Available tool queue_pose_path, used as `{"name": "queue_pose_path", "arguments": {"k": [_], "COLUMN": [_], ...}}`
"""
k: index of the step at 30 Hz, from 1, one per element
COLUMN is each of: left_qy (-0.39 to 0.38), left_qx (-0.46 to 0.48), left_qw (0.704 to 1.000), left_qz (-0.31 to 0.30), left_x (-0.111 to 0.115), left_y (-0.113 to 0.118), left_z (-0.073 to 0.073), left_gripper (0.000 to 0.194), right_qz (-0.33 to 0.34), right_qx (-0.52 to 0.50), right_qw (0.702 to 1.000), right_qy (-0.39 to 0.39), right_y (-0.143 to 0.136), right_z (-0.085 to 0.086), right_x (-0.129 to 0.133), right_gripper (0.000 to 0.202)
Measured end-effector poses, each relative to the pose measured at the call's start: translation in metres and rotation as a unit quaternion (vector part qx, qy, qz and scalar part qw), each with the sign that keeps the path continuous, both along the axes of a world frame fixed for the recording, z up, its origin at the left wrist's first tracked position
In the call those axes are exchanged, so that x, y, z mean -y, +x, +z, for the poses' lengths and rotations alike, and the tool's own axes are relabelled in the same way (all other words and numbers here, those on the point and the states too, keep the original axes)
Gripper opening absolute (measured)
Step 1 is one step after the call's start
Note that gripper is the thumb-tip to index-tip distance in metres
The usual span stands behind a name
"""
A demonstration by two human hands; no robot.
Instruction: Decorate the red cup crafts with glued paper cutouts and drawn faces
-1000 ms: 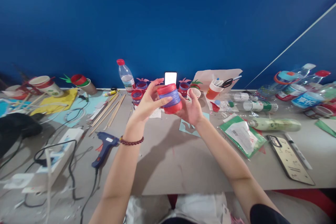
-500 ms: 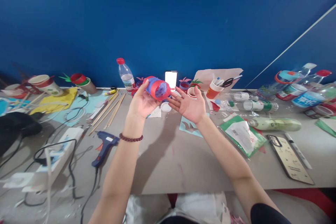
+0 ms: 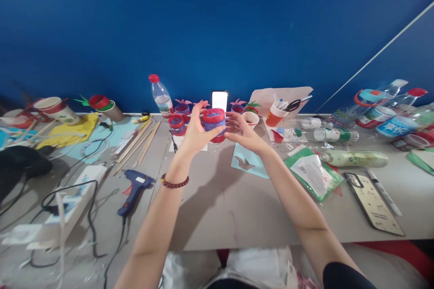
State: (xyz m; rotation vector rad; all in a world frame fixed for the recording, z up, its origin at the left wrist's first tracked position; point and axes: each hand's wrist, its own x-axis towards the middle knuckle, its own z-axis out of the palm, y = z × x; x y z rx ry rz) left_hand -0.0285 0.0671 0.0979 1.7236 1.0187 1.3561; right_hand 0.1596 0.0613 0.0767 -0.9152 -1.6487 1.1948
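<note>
A purple cup with red bands [image 3: 214, 119] is upright between my hands, in front of a lit phone [image 3: 219, 100]. My left hand [image 3: 195, 134] holds it from the left, thumb across its front. On its right side my right hand [image 3: 244, 133] has its fingers curved around or close against the cup; its fingertips are partly hidden. A similar red and purple cup [image 3: 177, 125] stands left of my left hand. Below my right hand lies a light blue sheet [image 3: 251, 158] with a leaf-shaped cut-out.
To the left are a glue gun [image 3: 135, 189], wooden sticks [image 3: 145, 142] and a power strip [image 3: 76, 198] with cables. Plastic bottles [image 3: 335, 135], a green packet [image 3: 313, 174] and a patterned phone case [image 3: 373, 203] lie right. A paper cup [image 3: 275, 115] holds scissors.
The cup has turned from lying sideways to upright and shifted slightly right. My left hand moved right with it, and my right hand turned from palm-up to face the cup.
</note>
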Motion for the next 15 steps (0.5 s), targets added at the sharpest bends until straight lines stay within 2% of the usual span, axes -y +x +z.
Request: {"name": "queue_pose_path", "arguments": {"k": [3, 6, 9, 15], "left_qy": [-0.01, -0.016, -0.031, -0.072], "left_qx": [-0.029, -0.034, -0.021, 0.038], "left_qw": [0.999, 0.999, 0.999, 0.996], "left_qz": [-0.009, -0.012, -0.028, -0.038], "left_x": [0.0031, 0.0042, 0.0042, 0.0033], "left_y": [0.0034, 0.0049, 0.0054, 0.0042], "left_z": [-0.0006, -0.0002, 0.0022, 0.0058], "left_gripper": [0.083, 0.089, 0.089, 0.076], "right_qz": [0.006, 0.008, 0.019, 0.059], "right_qx": [0.058, 0.059, 0.024, -0.076], "right_qw": [0.998, 0.998, 0.999, 0.992], "right_qy": [0.035, 0.034, -0.009, -0.085], "right_y": [0.0006, -0.0006, -0.0014, 0.0011], "right_z": [-0.0016, -0.0013, 0.0014, 0.0072], "right_x": [-0.0001, 0.0, 0.0008, 0.0025], "right_gripper": [0.072, 0.073, 0.07, 0.062]}}
